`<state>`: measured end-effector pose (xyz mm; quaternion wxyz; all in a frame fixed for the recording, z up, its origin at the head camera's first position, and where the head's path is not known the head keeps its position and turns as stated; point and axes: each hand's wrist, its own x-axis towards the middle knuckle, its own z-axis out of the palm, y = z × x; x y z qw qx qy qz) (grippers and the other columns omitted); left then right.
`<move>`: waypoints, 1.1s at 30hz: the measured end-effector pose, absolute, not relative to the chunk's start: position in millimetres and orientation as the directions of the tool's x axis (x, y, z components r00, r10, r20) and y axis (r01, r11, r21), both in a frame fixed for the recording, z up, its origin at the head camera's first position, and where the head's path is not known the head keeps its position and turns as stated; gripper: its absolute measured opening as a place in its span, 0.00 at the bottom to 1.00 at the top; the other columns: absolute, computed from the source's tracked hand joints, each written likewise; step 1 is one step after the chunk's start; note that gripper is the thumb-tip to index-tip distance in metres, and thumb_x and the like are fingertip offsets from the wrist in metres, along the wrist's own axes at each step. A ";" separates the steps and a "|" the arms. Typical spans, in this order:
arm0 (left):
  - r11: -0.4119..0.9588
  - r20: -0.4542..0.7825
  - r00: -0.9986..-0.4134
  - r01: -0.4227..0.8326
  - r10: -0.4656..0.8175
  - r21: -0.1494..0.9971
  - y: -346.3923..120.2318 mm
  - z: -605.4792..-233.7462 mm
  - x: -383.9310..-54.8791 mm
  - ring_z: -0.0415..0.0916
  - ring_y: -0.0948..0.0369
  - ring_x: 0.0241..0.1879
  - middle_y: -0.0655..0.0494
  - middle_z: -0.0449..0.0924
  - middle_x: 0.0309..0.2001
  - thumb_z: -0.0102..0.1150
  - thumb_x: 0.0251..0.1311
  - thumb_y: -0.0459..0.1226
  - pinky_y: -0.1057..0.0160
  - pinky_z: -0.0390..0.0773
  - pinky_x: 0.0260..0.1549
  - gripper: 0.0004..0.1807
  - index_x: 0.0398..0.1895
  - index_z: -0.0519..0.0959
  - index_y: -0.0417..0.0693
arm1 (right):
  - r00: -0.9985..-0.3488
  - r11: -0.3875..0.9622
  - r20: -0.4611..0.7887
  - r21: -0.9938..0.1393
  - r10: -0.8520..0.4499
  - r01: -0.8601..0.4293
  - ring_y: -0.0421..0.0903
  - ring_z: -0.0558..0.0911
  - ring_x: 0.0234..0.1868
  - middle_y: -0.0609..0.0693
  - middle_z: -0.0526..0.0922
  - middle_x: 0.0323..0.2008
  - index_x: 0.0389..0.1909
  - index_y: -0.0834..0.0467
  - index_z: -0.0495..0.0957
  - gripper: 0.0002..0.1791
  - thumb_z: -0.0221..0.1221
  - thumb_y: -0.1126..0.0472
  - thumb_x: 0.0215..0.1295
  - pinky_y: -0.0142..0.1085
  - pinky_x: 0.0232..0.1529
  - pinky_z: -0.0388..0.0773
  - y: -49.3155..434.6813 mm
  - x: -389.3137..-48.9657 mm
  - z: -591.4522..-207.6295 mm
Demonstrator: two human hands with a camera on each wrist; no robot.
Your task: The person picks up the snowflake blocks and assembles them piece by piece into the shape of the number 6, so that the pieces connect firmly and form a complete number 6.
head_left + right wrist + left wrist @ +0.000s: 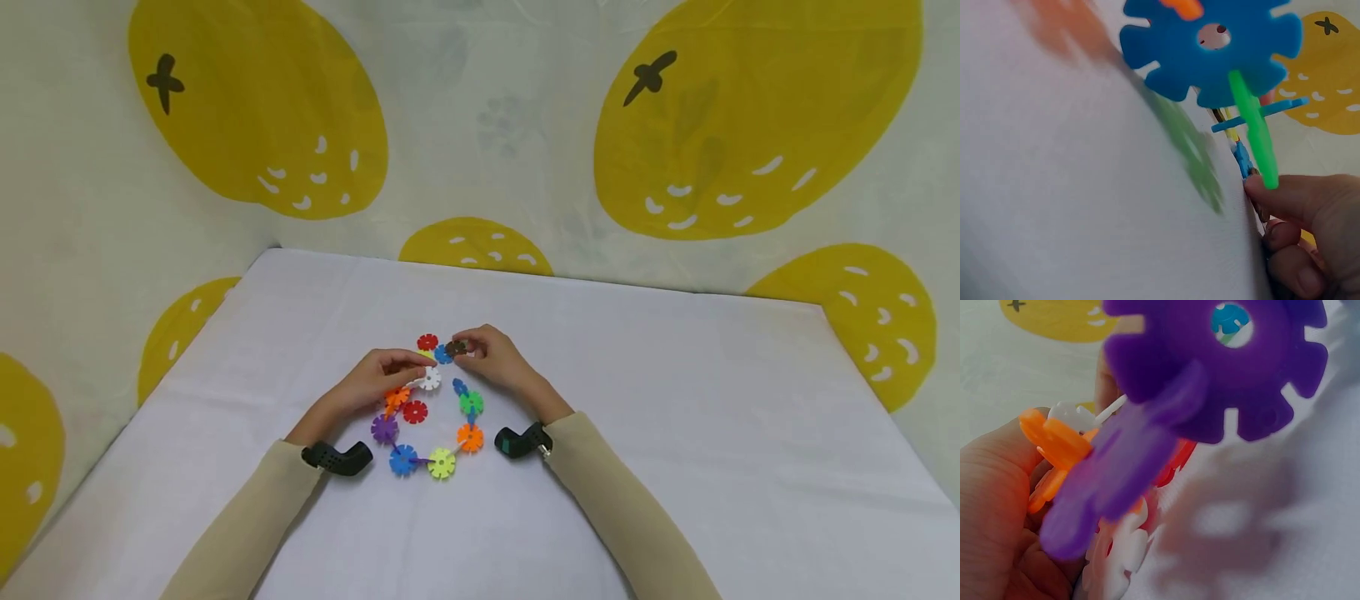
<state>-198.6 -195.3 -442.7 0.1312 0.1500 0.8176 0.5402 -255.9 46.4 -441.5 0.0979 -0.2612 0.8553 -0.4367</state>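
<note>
A chain of slotted plastic snowflake discs curves in an open ring on the table. My left hand (375, 379) holds its upper left end, fingers at a white disc (431, 379); an orange disc (397, 397) and a purple disc (385, 429) follow. In the left wrist view the purple disc (1272, 394) looms large before the palm. Between thumb and fingers my right hand (491, 358) pinches a brown disc (455, 347), beside a loose blue disc (443, 355). The chain's other end, a small blue disc (460, 386) on a green disc (472, 403), lies just below that hand.
Beyond the fingers lie a red disc (427, 342) and a partly hidden yellow disc (425, 354). Another red disc (415, 412) sits inside the ring. The white-covered table (675, 417) meets a fruit-patterned cloth (525, 167) at the back.
</note>
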 end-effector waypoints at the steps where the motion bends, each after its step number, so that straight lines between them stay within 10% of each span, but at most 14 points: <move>1: 0.368 -0.053 -0.920 0.103 0.389 0.924 -195.3 -442.7 -198.4 0.76 0.55 0.45 0.45 0.82 0.50 0.58 0.67 0.38 0.73 0.76 0.42 0.17 0.55 0.80 0.40 | -0.848 0.475 0.057 -0.807 -0.528 -0.350 0.42 0.68 0.27 0.53 0.73 0.37 0.54 0.61 0.79 0.19 0.66 0.63 0.61 0.29 0.30 0.64 46.4 -255.6 -441.8; 33: 0.305 -0.037 -0.961 0.050 0.273 0.951 -195.8 -441.0 -196.2 0.77 0.56 0.42 0.48 0.82 0.49 0.58 0.67 0.42 0.69 0.77 0.43 0.17 0.53 0.80 0.41 | -0.760 0.078 0.084 -0.982 -0.644 -0.175 0.44 0.81 0.30 0.53 0.84 0.33 0.35 0.68 0.79 0.07 0.66 0.71 0.58 0.31 0.38 0.81 52.6 -242.0 -438.8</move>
